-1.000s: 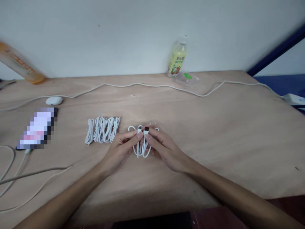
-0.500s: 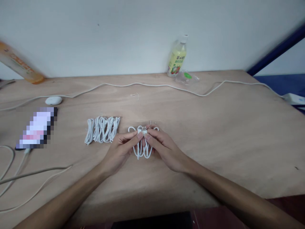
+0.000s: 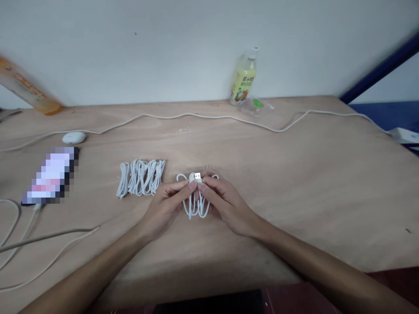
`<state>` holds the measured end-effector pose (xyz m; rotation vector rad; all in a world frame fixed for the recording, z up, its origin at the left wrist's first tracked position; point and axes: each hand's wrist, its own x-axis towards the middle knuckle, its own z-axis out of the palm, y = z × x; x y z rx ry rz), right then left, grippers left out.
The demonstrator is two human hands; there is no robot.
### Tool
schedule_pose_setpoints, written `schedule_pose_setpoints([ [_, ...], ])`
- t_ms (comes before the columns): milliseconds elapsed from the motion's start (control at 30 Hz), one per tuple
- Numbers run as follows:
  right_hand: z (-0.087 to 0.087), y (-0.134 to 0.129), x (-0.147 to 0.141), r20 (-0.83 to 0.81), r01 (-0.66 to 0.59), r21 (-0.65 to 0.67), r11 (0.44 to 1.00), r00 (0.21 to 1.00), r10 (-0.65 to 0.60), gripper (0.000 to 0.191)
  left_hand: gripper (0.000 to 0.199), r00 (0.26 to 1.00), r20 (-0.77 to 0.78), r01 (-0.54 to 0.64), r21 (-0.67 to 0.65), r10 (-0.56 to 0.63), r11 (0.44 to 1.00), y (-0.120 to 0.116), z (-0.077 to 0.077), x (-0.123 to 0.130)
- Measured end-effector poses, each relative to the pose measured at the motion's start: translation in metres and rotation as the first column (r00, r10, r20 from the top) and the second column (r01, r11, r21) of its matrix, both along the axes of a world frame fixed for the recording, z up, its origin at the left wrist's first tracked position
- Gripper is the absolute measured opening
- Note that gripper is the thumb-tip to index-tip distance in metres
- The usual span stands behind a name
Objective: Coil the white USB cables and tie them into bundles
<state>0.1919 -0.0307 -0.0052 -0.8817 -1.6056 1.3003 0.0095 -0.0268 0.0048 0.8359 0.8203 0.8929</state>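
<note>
Both hands pinch a white USB cable point(image 3: 203, 210) whose loops hang between them just over the table. My left hand point(image 3: 168, 203) is closed, thumb and forefinger on a white plug end at the left. Beside it, my right hand point(image 3: 227, 200) grips the end with the metal USB connector point(image 3: 197, 175), which points away from me. The two plug ends sit side by side, nearly touching. Left of my hands lies a row of several bundled white cables point(image 3: 140, 178). Two short wire ties point(image 3: 210, 167) are on the table just beyond my fingers.
A phone point(image 3: 49, 176) on a charging cable and a white earbud case point(image 3: 73, 138) lie at the left. A long white cord point(image 3: 190, 115) crosses the wooden table point(image 3: 294, 183). Along the wall stand an orange bottle point(image 3: 32, 93) and a yellow drink bottle point(image 3: 244, 80), with clear plastic packaging point(image 3: 257, 106) alongside.
The USB connector has turned slightly, so its metal face now shows bright. Both hands stay in the same place with the same hold.
</note>
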Motion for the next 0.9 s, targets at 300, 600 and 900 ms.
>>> schedule_pose_setpoints([
  [300, -0.0003, -0.0009, -0.0003, 0.03, 0.021, 0.044, 0.999, 0.999, -0.022, 0.038, 0.041, 1.0, 0.004, -0.001, 0.001, 0.001, 1.0, 0.0007, -0.0055, -0.0021],
  [600, -0.0007, -0.0008, 0.0003, 0.044, 0.014, 0.073, 0.997, 0.999, -0.018, 0.035, 0.036, 1.0, 0.014, 0.0, -0.012, 0.0, 1.0, 0.0007, -0.0007, 0.0006],
  [900, 0.0002, -0.0002, -0.0004, 0.032, 0.018, 0.089, 0.996, 0.999, -0.021, 0.034, 0.039, 1.0, 0.003, -0.002, 0.009, 0.002, 1.0, -0.0004, -0.0011, -0.0006],
])
